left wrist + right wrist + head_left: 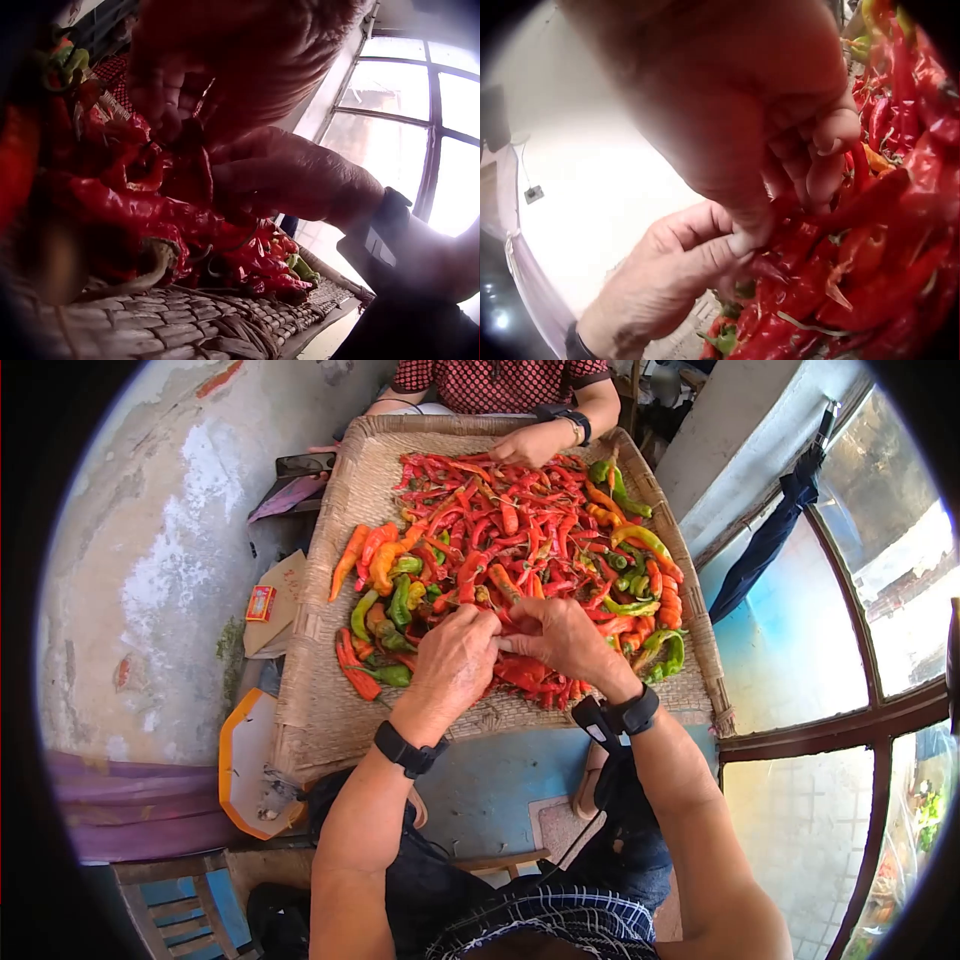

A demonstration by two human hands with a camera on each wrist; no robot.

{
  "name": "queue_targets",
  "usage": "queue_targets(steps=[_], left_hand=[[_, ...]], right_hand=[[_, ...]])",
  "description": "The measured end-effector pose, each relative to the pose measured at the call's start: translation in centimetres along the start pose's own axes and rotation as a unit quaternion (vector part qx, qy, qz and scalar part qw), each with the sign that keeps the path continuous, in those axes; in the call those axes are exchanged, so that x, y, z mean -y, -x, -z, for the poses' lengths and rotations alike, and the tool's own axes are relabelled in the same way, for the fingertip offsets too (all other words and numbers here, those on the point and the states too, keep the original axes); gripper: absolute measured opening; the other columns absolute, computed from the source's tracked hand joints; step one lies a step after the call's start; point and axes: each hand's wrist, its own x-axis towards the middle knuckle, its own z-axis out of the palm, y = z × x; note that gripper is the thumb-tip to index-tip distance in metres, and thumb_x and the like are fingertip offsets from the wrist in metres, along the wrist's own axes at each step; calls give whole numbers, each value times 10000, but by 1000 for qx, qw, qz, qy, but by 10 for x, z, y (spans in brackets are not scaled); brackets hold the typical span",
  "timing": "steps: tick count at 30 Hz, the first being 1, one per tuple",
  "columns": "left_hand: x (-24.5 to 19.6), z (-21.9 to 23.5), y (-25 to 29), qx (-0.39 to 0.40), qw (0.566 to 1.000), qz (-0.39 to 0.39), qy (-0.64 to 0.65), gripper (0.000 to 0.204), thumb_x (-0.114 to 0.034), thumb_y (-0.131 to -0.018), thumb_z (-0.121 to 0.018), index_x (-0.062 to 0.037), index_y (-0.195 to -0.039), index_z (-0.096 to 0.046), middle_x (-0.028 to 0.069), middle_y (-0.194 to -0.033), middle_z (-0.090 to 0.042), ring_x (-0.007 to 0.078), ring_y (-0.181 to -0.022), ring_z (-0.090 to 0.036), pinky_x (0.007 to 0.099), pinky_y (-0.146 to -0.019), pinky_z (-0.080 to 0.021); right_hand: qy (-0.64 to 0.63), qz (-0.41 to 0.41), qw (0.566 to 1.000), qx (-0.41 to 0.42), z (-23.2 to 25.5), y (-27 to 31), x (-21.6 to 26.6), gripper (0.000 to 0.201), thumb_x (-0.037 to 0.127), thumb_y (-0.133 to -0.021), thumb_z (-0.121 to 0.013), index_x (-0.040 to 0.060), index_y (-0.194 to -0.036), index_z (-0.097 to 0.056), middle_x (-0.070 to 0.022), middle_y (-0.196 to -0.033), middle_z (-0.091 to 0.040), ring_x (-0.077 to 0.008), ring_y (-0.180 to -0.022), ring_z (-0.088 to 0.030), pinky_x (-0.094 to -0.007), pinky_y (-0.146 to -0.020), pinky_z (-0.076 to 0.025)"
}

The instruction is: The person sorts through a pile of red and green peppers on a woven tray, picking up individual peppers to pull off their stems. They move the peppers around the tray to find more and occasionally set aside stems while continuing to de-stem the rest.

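Red peppers [510, 520] lie heaped on a woven tray [305, 650]. Over the near part of the heap, the left hand [445, 660] and right hand [565, 645] meet at their fingertips. In the left wrist view, a red pepper [187, 174] shows between the left hand [247, 67] and the right hand [292, 176]. The right wrist view has the left hand [664, 274] pinching with thumb and finger against the right hand's [720, 97] thumb, beside a red pepper tip [769, 268]. The fingers partly hide what they pinch.
Across the tray, another person's hand [532, 444] reaches into the peppers. Green and orange peppers [640, 585] lie along both sides. An orange-rimmed container [240, 760] stands at left below the tray; a folded umbrella [775, 525] hangs by the window at right.
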Motion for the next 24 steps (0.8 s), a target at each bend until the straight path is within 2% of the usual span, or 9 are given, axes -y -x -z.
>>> queue_targets(steps=[1, 6, 9, 13, 18, 20, 22, 23, 24], left_hand=[[-1, 0, 0, -3, 1000, -2, -8, 93, -59, -795, -635, -47, -866, -577, 114, -851, -567, 341, -759, -597, 424, -641, -490], [1, 0, 0, -35, 999, 14, -35, 197, -20, -779, -616, -63, -945, -520, 131, -879, -592, 354, -790, -609, 432, -651, -501], [2, 4, 0, -43, 998, 53, -9, 202, -24, -777, -624, -43, -948, -519, 151, -873, -596, 363, -787, -614, 439, -669, -501], [3, 8, 3, 18, 998, 51, -38, 161, -61, -783, -650, -40, -903, -545, 148, -839, -567, 357, -792, -606, 431, -678, -495], [7, 6, 6, -33, 998, -10, -54, 166, -68, -784, -645, -43, -912, -543, 147, -818, -542, 348, -771, -594, 433, -649, -491], [5, 6, 6, -24, 998, 11, -48, 162, -68, -789, -641, -42, -909, -536, 150, -826, -547, 350, -778, -595, 434, -646, -496], [4, 6, 5, -24, 998, 12, -52, 161, -65, -791, -637, -42, -913, -534, 150, -830, -549, 352, -781, -597, 434, -646, -499], [4, 6, 4, -14, 998, 24, -54, 161, -62, -793, -634, -42, -917, -533, 151, -834, -552, 354, -785, -598, 435, -645, -501], [3, 6, 3, -17, 998, 18, -55, 161, -62, -793, -634, -42, -917, -533, 151, -834, -552, 354, -785, -598, 435, -645, -501]], right_hand=[[18, 10, 1000, -15, -5, 1, -1, 242, 176, -765, -700, 1, -916, -627, -193, -752, -646, -346, -732, -645, -406, -667, -502], [34, 30, 999, -13, 1, 1, 0, 165, 117, -776, -632, 1, -892, -622, -228, -707, -602, -357, -696, -627, -425, -632, -484], [4, -6, 1000, 2, 7, 7, 7, 148, 98, -822, -620, -10, -920, -641, -109, -686, -620, -176, -632, -595, -321, -593, -468], [-130, -52, 988, 66, 25, 8, 3, 119, 79, -884, -585, 0, -932, -658, 1, -666, -604, -78, -582, -558, -223, -524, -428], [-199, -122, 972, 17, 49, -9, -6, 161, 97, -889, -595, -42, -960, -632, -40, -660, -610, -75, -562, -558, -221, -494, -435], [-318, -28, 904, -284, 38, -19, -19, 311, 163, -894, -619, -55, -1114, -593, -69, -741, -634, -77, -625, -568, -216, -537, -454], [-99, -5, 965, -243, 41, -19, -30, 505, 206, -869, -668, -87, -1244, -498, -71, -805, -636, -104, -698, -555, -269, -643, -487], [-16, 35, 971, -238, 35, -12, -28, 418, 168, -836, -692, -65, -1158, -561, -83, -795, -632, -131, -690, -567, -302, -653, -492], [-8, 44, 989, -140, 34, -5, -24, 323, 141, -800, -712, -11, -1069, -622, -103, -777, -626, -160, -684, -582, -313, -653, -497]])
